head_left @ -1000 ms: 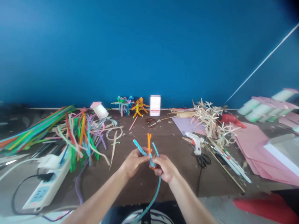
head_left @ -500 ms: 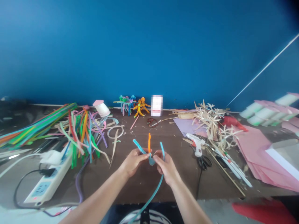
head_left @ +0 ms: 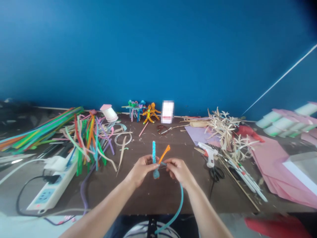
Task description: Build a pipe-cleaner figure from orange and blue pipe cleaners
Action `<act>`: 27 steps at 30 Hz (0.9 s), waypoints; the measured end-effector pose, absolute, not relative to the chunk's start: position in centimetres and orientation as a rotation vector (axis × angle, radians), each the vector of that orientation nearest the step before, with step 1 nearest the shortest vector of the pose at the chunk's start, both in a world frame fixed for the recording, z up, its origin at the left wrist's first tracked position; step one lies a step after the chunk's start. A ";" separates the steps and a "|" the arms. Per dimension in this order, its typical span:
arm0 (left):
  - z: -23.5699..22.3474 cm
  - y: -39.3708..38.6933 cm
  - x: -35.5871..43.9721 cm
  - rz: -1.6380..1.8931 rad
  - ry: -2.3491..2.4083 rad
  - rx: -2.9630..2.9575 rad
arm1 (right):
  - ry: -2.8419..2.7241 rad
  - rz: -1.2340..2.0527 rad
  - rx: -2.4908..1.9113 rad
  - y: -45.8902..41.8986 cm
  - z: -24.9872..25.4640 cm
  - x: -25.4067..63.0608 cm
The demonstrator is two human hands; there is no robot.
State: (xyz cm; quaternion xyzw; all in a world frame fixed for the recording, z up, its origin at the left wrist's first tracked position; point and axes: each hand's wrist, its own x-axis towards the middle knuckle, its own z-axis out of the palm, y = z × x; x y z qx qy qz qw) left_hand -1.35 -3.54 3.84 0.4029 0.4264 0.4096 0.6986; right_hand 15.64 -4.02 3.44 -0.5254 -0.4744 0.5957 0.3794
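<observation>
Where the strands cross, the fingers of both hands cover the join, so how they are fastened together cannot be made out. The left hand (head_left: 142, 169) is curled into a pinch, thumb and fingertips closed on a fuzzy light-blue chenille stem (head_left: 154, 152) that stands upright above the grip. A rounded blue bulge (head_left: 156, 174) of the same fuzzy material hangs just below those fingers. The right hand (head_left: 178, 171), just beside the left, is also closed in a pinch around a fuzzy orange chenille stem (head_left: 164, 154) that tilts up and to the right. A long, thin teal strand (head_left: 180, 205) curves down from under the right hand, past the edge of the dark brown counter (head_left: 153, 198), and its lower end is lost near the bottom of the view.

To the left lies a loose, tangled heap of multicoloured chenille stems and strips (head_left: 88, 145), near a white power strip (head_left: 51, 190) with black cables. At the back, small twisted blue and orange chenille figures (head_left: 148, 114) stand beside a white card (head_left: 167, 111) too blurred to read. To the right are a white hot-glue gun (head_left: 210, 157), black-handled scissors (head_left: 216, 174), a pile of pale dried strips (head_left: 223, 129) and pink paper sheets (head_left: 272, 168). A blurred red shape (head_left: 274, 224), cut off by the lower edge, cannot be identified.
</observation>
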 end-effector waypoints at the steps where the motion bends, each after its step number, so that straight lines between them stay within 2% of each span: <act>1: 3.9 -3.6 -1.4 0.916 0.957 0.890 | -1.201 1.549 -1.320 -4.1 3.4 15.5; 10: 5.1 -3.7 -1.4 0.747 0.784 0.721 | -1.288 1.587 -1.128 -4.4 3.8 15.2; 17: 5.0 -3.7 -1.5 0.757 0.709 0.686 | -1.065 1.691 -1.041 -4.7 3.5 14.6; 21: 4.4 -3.5 -1.8 0.749 0.622 0.612 | -0.879 1.655 -0.983 -4.6 2.9 14.2; 27: 2.8 -4.9 -0.9 0.802 0.477 0.170 | -0.708 1.514 -0.979 -4.4 2.6 13.9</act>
